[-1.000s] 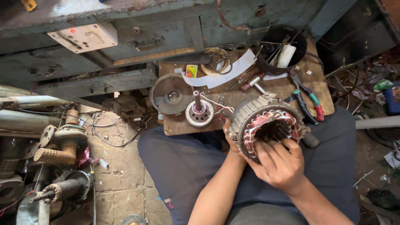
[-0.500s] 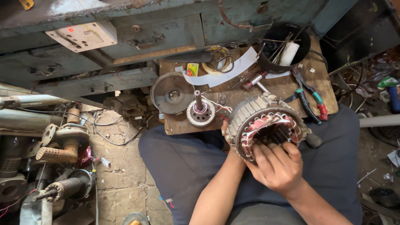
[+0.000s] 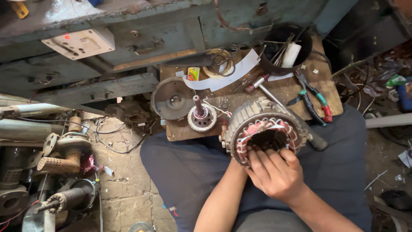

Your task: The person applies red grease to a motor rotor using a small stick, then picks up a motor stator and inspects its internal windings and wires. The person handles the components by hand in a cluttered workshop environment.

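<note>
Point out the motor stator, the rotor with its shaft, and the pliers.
motor stator [image 3: 251,116]: head view, ribbed outer casing.
rotor [image 3: 201,119]: head view, round slotted body.
pliers [image 3: 316,101]: head view, green and red handles.
</note>
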